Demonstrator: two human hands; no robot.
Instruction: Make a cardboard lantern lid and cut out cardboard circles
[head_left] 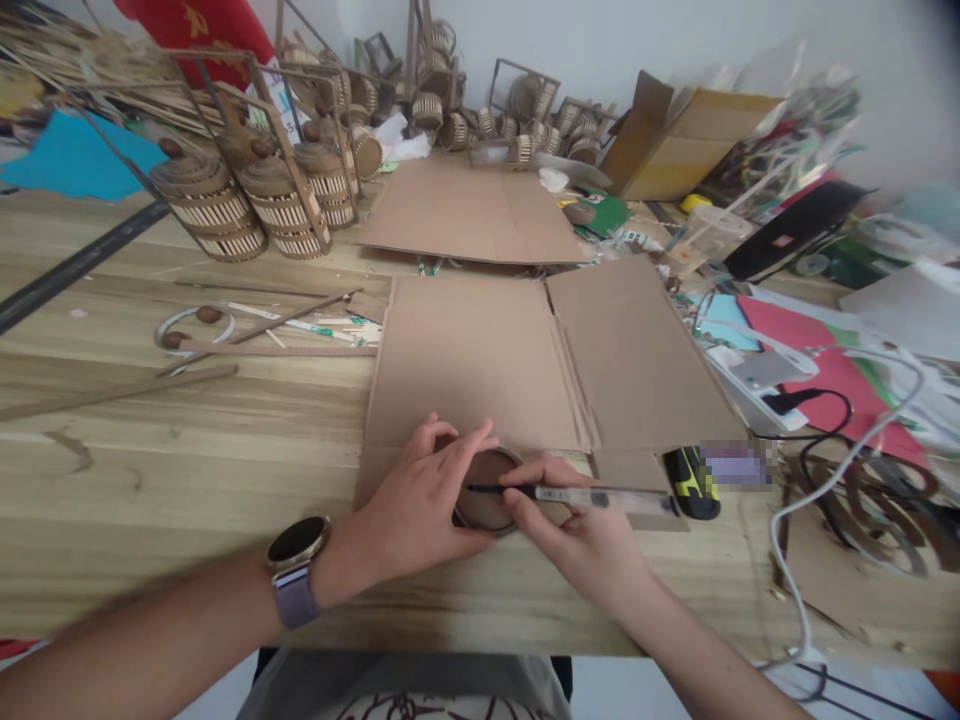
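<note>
A flat piece of brown cardboard (465, 350) lies on the table in front of me. On its near part sits a round ring with a thin dark rim (507, 452), with brown cardboard showing inside it. My left hand (424, 495) curls over the ring's left side, fingers and thumb pressed around its edge. Pinched in my right hand (581, 530) is a pen (562, 495) with a dark tip, held nearly level. Its tip points left, over the inside of the ring; whether it touches the cardboard I cannot tell.
A black-and-yellow tool (691, 485) rests right of my right hand. Bamboo lanterns (206, 205) stand back left, near wooden strips (285, 350). Behind lies another cardboard sheet (472, 210). At right are a white cable (787, 545), coloured paper (832, 370) and an open box (682, 140).
</note>
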